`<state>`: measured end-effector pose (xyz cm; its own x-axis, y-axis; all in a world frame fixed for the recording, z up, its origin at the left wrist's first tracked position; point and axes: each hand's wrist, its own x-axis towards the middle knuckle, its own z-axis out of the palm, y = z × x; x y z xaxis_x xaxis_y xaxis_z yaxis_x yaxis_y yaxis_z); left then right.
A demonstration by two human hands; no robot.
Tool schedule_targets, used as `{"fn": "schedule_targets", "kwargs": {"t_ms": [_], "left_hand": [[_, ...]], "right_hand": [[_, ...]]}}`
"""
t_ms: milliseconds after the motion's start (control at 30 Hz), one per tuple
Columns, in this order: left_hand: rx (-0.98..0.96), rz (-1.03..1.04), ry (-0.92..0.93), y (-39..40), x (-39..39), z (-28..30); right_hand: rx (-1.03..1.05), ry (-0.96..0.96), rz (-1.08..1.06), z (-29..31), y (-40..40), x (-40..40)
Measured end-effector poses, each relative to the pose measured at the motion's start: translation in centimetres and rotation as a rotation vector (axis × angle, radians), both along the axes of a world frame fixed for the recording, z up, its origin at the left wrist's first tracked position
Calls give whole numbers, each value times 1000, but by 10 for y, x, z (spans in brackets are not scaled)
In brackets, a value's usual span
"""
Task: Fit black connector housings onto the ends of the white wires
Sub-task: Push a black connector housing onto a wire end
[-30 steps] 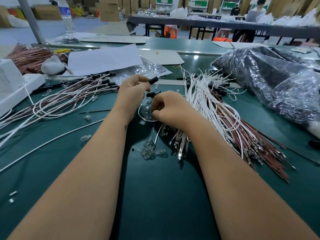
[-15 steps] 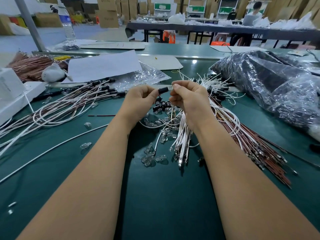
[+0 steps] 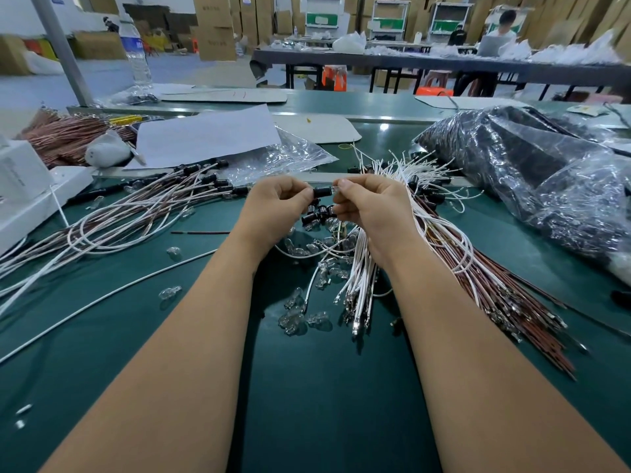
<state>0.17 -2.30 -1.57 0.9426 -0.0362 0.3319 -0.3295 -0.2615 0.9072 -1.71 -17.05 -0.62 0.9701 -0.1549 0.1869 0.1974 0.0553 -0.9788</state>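
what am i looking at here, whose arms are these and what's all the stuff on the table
No machine here: these are a person's two bare arms, filmed by a camera worn on their head, looking forward and down. The left hand pinches a small black housing; the right hand meets its other end, pinching something too small to make out. On the green table lie a bundle of white wires on the right, clear glass bulbs in the middle, and wires that already have housings on the left. A plastic bag sits far right.
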Motion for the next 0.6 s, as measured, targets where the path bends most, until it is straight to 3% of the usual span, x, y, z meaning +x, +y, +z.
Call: {"fn": "schedule_targets", "kwargs": {"t_ms": [467,600], "left_hand": [[-23,4,-23,5,1,-1],[-20,-13,-17,5,2,-3]], "right_hand": [[-89,-5,-29,-7,1,5],[-33,20,-22,-6,1,6]]}}
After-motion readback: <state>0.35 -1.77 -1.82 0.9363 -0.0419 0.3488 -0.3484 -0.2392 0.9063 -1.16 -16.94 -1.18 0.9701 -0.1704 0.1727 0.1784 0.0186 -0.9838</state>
